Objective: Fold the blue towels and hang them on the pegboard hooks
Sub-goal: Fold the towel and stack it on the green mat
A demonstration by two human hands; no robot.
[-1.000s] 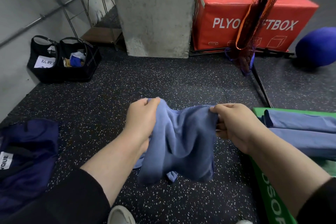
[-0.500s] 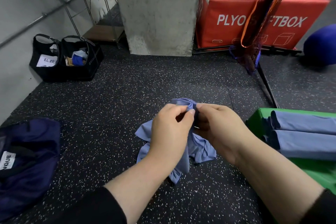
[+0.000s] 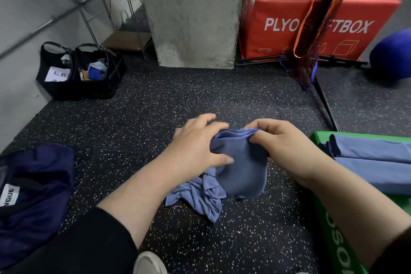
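Note:
A blue towel [image 3: 242,171] hangs bunched between my hands above the speckled floor, its lower part crumpled on the floor. My right hand [image 3: 287,147] pinches the gathered top edge of the towel. My left hand [image 3: 195,147] holds the towel's left side, thumb laid across the cloth and fingers reaching behind it. Two folded blue towels [image 3: 373,158] lie on a green box [image 3: 333,240] at the right. No pegboard or hooks are in view.
A concrete pillar [image 3: 189,13] and a red plyo box [image 3: 311,18] stand ahead, with an orange net bag [image 3: 311,29] hanging in front. Black bags [image 3: 80,71] sit at the left wall, a dark blue bag [image 3: 33,196] near left, a blue ball [image 3: 391,55] far right.
A second ago my hands held the towel spread wide. They came together, gathering its top edge, and now part slightly with the towel doubled and sagging to the floor.

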